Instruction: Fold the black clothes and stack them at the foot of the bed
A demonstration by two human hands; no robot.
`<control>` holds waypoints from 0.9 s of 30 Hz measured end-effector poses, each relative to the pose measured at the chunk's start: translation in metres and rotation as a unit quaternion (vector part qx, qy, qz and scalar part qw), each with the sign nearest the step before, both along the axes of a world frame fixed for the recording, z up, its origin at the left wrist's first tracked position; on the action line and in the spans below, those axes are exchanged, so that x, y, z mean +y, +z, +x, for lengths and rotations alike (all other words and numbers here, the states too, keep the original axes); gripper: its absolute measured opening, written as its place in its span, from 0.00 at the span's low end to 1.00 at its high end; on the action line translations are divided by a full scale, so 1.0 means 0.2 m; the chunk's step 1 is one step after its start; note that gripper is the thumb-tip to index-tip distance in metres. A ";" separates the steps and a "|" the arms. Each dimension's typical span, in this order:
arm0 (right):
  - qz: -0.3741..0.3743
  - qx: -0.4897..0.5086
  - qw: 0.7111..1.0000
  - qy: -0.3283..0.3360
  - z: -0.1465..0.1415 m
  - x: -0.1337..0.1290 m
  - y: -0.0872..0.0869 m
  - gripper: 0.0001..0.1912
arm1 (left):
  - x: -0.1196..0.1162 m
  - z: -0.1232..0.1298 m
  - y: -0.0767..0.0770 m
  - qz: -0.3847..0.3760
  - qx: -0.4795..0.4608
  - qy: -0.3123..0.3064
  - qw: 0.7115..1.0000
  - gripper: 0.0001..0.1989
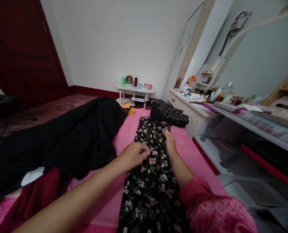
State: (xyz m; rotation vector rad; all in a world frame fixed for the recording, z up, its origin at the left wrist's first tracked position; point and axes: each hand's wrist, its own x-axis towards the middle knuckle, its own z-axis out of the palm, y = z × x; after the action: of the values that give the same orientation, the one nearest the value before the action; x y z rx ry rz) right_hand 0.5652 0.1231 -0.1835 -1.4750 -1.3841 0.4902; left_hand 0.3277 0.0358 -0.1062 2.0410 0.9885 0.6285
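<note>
A long black garment with a pink-and-white flower print (152, 181) lies folded lengthwise on the pink bed cover (192, 152). My left hand (135, 155) is over its left side, fingers curled in towards the thumb, with no cloth visible between them. At the garment's right edge, nearer its far end, my right hand (170, 142) rests with the fingers stretched out along the cloth. Past the far end sits a folded black cloth with white dots (170, 113).
On the left, a large black garment (90, 136) is heaped beside dark red cloth (43, 194). A cluttered dressing table (182, 100) and a grey desk (250, 121) stand on the right. A small white table (134, 89) is against the far wall.
</note>
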 end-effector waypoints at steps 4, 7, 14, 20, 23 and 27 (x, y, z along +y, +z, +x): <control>-0.030 0.007 0.998 0.048 0.01 -0.02 0.06 0.24 | 0.06 -0.04 -0.22 -0.034 -0.028 0.041 0.998 0.09; -0.041 -0.006 0.995 0.092 -0.01 -0.14 0.16 0.21 | 0.06 -0.05 -0.28 -0.111 -0.073 0.054 0.990 0.10; -0.055 -0.200 0.911 0.356 -0.23 -0.76 0.47 0.18 | 0.08 -0.06 -0.28 -0.141 -0.103 0.043 0.984 0.12; -0.055 -0.268 0.909 0.315 -0.31 -0.97 0.46 0.04 | 0.07 -0.06 -0.30 -0.133 -0.122 0.051 0.982 0.12; -0.036 -0.082 0.975 0.203 -0.26 -0.93 0.53 0.03 | 0.07 -0.05 -0.33 -0.138 -0.134 0.050 0.980 0.12; 0.032 0.155 0.985 0.072 -0.15 -0.84 0.67 0.06 | 0.08 -0.05 -0.34 -0.141 -0.145 0.050 0.978 0.11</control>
State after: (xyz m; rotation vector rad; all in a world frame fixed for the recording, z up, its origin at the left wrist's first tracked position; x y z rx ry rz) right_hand 0.5347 -0.0442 -0.0496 -1.1934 -1.2501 0.7280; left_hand 0.3170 0.0509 -0.1739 1.6081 0.9493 0.7679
